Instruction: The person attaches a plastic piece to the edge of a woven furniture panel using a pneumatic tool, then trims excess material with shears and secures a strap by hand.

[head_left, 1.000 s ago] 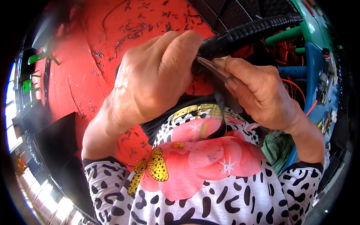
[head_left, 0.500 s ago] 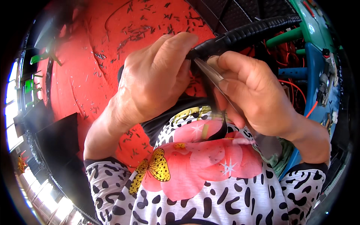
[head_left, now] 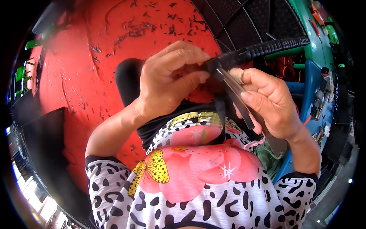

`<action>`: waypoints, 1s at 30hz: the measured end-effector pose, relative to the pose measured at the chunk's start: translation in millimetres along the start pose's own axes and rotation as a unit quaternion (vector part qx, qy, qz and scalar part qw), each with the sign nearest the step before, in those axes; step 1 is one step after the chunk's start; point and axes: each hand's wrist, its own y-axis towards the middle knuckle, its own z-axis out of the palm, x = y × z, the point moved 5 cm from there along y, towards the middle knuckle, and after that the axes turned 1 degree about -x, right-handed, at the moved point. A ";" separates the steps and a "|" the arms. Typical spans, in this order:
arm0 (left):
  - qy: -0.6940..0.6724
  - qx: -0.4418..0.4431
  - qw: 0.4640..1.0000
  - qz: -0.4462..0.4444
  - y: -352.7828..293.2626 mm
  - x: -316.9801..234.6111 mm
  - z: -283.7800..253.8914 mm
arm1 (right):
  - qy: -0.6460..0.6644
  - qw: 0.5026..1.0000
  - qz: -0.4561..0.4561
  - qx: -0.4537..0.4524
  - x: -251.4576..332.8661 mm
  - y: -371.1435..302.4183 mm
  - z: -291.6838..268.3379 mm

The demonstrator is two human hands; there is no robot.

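— Thumb and forefinger of the left hand have parted since half a second ago, when they were bunched by the end of the tube. Did the other hand shift too?

— Yes, the tool in the right hand now slants a little more steeply, its tip just beneath the tube's end.

— How do the fingers stand in the head view?

— On the left, thumb and forefinger leave a modest gap, tips toward the tube's end. Whether they pinch it or only sit beside it, I cannot tell. On the right, thumb and forefinger are closed around the slim metal tool, which points up and left past their tips.

— Where does the tube run?

— Black and ribbed, from the left fingertips it passes above the right fingers and slopes up to the green frame, well to their right.

— And round about?

— Left of the left fingers and beyond them spreads a red surface, strewn with short dark scraps. A black-clad knee shows just left of that hand. Green cloth lies below the right fingers; blue plastic stands to their right.
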 end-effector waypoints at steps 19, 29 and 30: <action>0.098 -0.003 0.971 0.220 -6.0 -17.1 15.4 | -0.327 0.943 -0.021 -0.058 22.7 -29.6 -11.0; 0.112 -0.012 0.956 0.269 -7.9 -24.9 17.4 | -0.690 0.674 -0.263 -0.008 75.1 -34.5 -6.5; 0.122 -0.010 0.954 0.274 -9.0 -26.1 17.6 | -0.731 0.617 -0.292 0.010 76.5 -31.7 -3.3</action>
